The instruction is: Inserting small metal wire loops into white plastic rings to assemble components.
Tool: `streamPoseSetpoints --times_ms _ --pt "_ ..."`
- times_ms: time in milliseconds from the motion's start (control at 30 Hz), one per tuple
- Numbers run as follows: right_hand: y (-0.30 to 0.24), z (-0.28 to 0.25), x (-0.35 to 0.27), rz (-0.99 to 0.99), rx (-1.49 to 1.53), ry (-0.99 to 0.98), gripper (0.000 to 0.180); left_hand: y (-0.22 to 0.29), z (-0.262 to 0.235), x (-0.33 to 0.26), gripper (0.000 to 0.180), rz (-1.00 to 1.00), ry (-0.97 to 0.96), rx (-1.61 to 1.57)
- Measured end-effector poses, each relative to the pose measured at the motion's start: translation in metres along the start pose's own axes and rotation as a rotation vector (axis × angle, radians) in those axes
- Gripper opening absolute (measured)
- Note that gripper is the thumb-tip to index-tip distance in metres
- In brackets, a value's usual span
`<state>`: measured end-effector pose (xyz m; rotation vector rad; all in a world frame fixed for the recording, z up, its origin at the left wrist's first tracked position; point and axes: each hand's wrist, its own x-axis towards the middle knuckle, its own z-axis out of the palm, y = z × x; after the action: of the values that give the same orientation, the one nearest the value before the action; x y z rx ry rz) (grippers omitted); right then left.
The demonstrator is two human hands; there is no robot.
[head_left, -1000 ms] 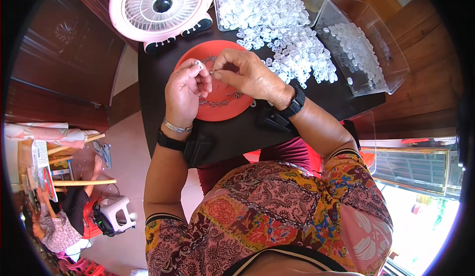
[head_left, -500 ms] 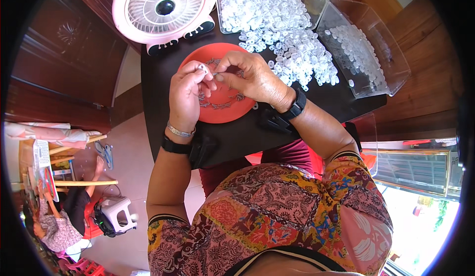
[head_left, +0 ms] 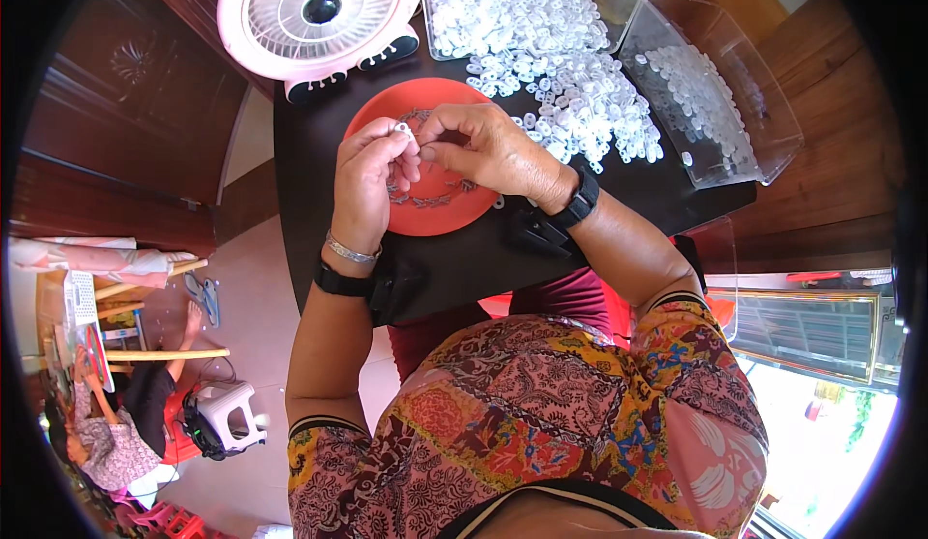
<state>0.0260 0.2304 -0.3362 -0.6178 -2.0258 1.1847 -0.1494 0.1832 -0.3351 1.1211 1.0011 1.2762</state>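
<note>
Over an orange-red plate (head_left: 447, 222), my left hand (head_left: 362, 176) is closed, pinching a small white oval plastic piece with holes (head_left: 404, 130) between thumb and forefinger. My right hand (head_left: 498, 157) meets it from the right, thumb and forefinger closed beside the white piece. What lies between the right fingertips is too small to make out. Small grey metal pieces (head_left: 425, 200) are scattered in a rough ring on the plate, partly hidden under my hands.
Loose white oval pieces (head_left: 590, 109) are heaped on the dark table (head_left: 454, 273), right of the plate. Behind them stands a full clear bin (head_left: 633, 17); another clear bin (head_left: 773, 143) is at right. A pink fan (head_left: 232, 31) stands far left. Another person (head_left: 121, 437) sits at lower left.
The white piece has tipped and shifted slightly to the right in my left fingers. My right fingertips stay close to it. The plate appears slightly higher in the picture.
</note>
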Motion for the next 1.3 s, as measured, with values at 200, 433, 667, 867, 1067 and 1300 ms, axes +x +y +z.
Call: streamPoseSetpoints --times_ms 200,433,667,867,1067,1300 --pt "-0.003 -0.001 0.0 0.001 0.03 -0.014 0.007 -0.002 -0.001 0.001 0.02 -0.005 -0.042 -0.09" --pt "-0.01 -0.002 0.0 -0.003 -0.106 0.01 0.012 -0.003 -0.002 0.002 0.02 -0.005 -0.044 -0.079" --pt "-0.007 -0.001 0.001 0.039 -0.058 0.023 0.01 -0.002 0.0 0.002 0.02 -0.019 -0.011 -0.11" --pt "-0.005 -0.003 0.001 -0.052 -0.126 0.018 0.012 -0.004 -0.001 0.003 0.021 -0.032 -0.018 -0.119" --pt "0.001 -0.006 0.002 0.219 -0.063 0.078 0.016 -0.006 0.006 0.002 0.016 0.191 -0.054 0.206" --pt "0.002 -0.007 0.003 0.16 -0.064 0.011 0.024 -0.005 0.006 0.0 0.016 0.099 -0.097 0.107"
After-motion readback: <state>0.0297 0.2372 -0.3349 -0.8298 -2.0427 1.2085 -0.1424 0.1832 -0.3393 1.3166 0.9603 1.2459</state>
